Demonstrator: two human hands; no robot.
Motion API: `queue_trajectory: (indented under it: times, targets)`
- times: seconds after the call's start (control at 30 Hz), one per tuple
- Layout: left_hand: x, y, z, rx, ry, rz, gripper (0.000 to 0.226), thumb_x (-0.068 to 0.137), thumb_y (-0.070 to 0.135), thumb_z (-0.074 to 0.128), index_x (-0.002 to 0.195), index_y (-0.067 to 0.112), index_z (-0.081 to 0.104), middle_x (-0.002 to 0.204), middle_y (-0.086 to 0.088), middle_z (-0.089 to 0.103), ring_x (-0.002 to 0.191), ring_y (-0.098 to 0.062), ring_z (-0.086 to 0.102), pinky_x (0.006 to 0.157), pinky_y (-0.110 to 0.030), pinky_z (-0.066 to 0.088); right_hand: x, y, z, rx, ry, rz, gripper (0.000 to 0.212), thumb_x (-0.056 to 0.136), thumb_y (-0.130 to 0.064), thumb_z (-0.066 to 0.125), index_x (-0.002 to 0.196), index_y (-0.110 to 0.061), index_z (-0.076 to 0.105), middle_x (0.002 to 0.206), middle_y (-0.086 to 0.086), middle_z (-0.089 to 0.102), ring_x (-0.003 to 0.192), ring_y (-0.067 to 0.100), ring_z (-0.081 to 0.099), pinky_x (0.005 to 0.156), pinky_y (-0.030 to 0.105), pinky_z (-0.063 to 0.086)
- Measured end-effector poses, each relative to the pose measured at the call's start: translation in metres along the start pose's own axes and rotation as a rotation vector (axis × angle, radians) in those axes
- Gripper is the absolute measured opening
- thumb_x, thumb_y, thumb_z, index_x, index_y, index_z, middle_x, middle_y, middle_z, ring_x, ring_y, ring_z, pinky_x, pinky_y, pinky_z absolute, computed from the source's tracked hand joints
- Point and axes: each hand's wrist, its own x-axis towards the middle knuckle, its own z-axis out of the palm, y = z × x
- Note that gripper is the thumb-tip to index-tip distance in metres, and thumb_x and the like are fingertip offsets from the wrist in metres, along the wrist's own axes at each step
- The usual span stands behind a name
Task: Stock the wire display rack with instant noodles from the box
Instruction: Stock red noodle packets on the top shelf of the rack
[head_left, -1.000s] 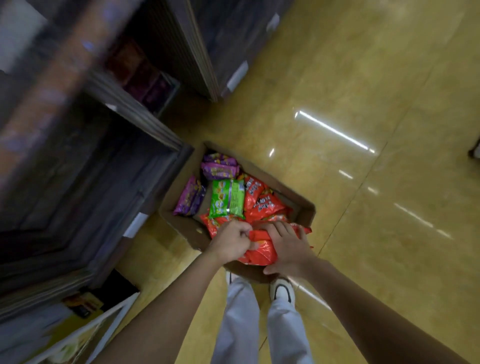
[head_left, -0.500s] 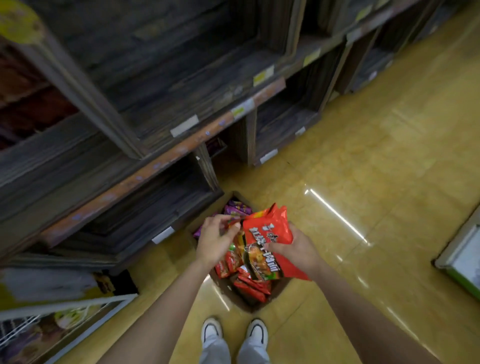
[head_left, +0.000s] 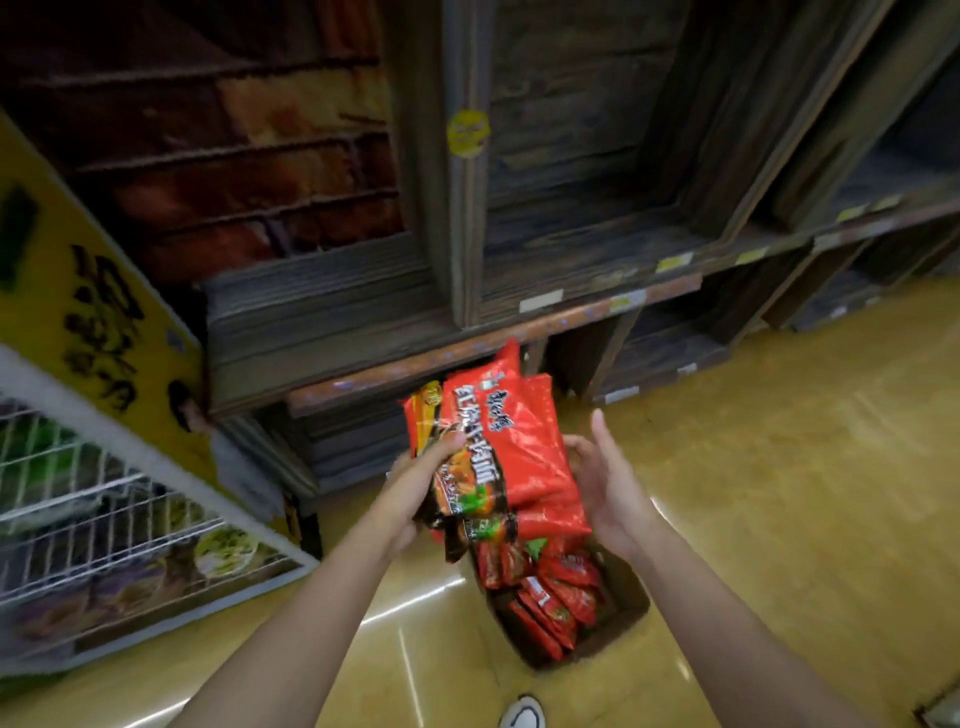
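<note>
A stack of red instant noodle packets (head_left: 509, 447) is held upright above the cardboard box (head_left: 623, 613), in front of the dark shelving. My left hand (head_left: 415, 483) grips the stack's left side, thumb on the front packet. My right hand (head_left: 602, 478) supports the right side from behind, fingers spread. The box on the floor below holds several more red packets (head_left: 545, 597). The white wire display rack (head_left: 93, 530) stands at the lower left, with packets behind its wires.
Dark wooden shelves (head_left: 571, 249) with price labels fill the upper view. A yellow sign panel (head_left: 78, 291) tops the wire rack. The glossy yellow floor (head_left: 779, 493) spreads to the right. One white shoe (head_left: 522, 714) shows at the bottom edge.
Both hands lifted the red packets out of the box and higher. The view swung up and left, bringing the wire rack and yellow sign into sight.
</note>
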Motion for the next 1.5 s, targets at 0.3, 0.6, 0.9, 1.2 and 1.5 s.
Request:
queue_trajectory:
  times: [0.3,0.6,0.9,1.2,1.5]
  targets:
    - [-0.083,0.065,-0.099,-0.356,0.107,0.18,0.038,0.081,0.037,0.068,0.111,0.014,0.065,0.107,-0.012,0.071,0.101,-0.029,0.066,0.091,-0.043,0.051,-0.054,-0.015,0.146,0.039,-0.243,-0.065,0.062,0.084,-0.065,0.036,0.126,-0.025,0.057,0.125,0.013,0.062,0.118,0.033,0.056,0.097,0.055,0.043]
    - [-0.15,0.124,-0.109,-0.65,0.126,0.367,0.044,0.077,0.044,0.072,0.109,0.016,0.06,0.105,-0.008,0.07,0.096,-0.025,0.066,0.076,-0.039,0.055,-0.116,-0.026,0.255,-0.115,-0.24,-0.409,0.07,0.067,-0.049,0.071,0.129,-0.029,0.046,0.118,-0.001,0.066,0.112,0.022,0.06,0.092,0.041,0.048]
    - [-0.197,0.122,-0.091,-0.27,0.0,0.432,0.079,0.06,0.064,0.07,0.123,0.019,0.058,0.113,-0.005,0.069,0.103,-0.022,0.065,0.095,-0.045,0.051,-0.142,-0.036,0.283,-0.336,0.076,-0.676,0.07,0.071,-0.017,0.08,0.125,-0.026,0.037,0.111,-0.001,0.061,0.1,0.016,0.062,0.087,0.035,0.051]
    - [-0.208,0.14,-0.089,0.425,0.345,0.553,0.116,0.055,0.064,0.078,0.145,0.012,0.027,0.147,-0.011,0.031,0.133,-0.027,0.037,0.11,-0.04,0.034,-0.17,-0.053,0.216,-0.377,0.107,-0.557,0.088,0.049,-0.04,0.089,0.125,-0.022,0.048,0.114,0.003,0.066,0.099,0.023,0.067,0.09,0.046,0.053]
    - [-0.222,0.116,0.033,0.464,-0.173,0.414,0.051,0.069,0.037,0.08,0.11,0.014,0.063,0.098,-0.005,0.074,0.087,-0.022,0.072,0.078,-0.035,0.058,-0.217,-0.072,0.094,-0.305,0.149,-0.577,0.071,0.055,-0.066,0.073,0.113,-0.025,0.061,0.103,0.001,0.072,0.093,0.02,0.07,0.091,0.043,0.053]
